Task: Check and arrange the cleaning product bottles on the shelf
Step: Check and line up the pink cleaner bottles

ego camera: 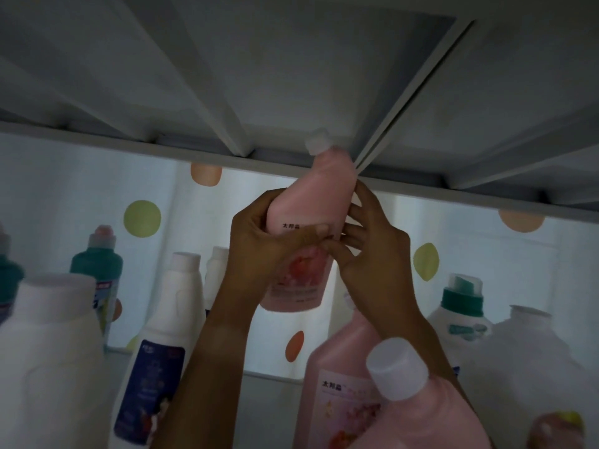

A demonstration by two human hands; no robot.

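Between your two hands, lifted clear of the shelf (275, 377), is a pink plastic bottle with a white cap (304, 228); your left hand (265, 241) wraps it, your right hand (366, 251) pinches its label. You seem to be checking; next, set it upright. Below the grip: two more pink bottles, about five white, three teal-capped.

We see a pink bottle (308, 202) with a white cap (319, 141) and a red floral label. Left of it stand a white bottle with a navy label (162, 335) and a teal-shouldered bottle (96, 264). Behind it, the white backdrop (81, 189) carries green and orange dots.
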